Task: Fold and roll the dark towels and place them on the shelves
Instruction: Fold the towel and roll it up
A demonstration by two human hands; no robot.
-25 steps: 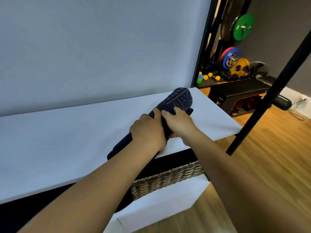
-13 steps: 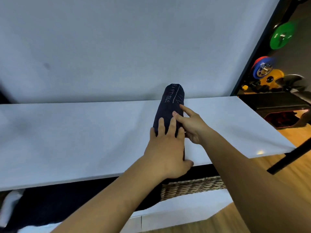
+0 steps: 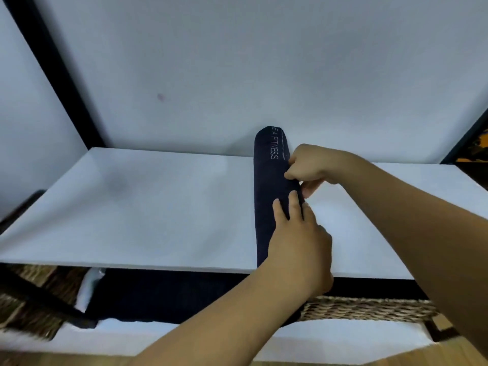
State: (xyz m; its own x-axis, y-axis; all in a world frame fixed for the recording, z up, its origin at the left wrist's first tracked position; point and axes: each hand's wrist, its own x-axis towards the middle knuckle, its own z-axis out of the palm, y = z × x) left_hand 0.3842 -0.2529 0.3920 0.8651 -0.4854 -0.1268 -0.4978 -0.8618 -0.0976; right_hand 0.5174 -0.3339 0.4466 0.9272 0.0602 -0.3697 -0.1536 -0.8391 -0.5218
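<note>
Towel (image 3: 264, 207), dark and rolled into a long tube, lies on the white shelf (image 3: 158, 207), its length running from 6 to 12 o'clock. Nearest to me, under the shelf at 5 o'clock, I see a basket (image 3: 369, 310). On the near half of the roll my left hand (image 3: 298, 247) rests flat, fingers straight, pressing it down. A little farther, on the roll's 3 o'clock side, my right hand (image 3: 309, 165) has its fingers curled and pinches the cloth edge. The far end reaches the wall (image 3: 237, 75). I judge that the placing step is almost done. Next I must tuck in this edge, then let go gently so that the roll does not open.
</note>
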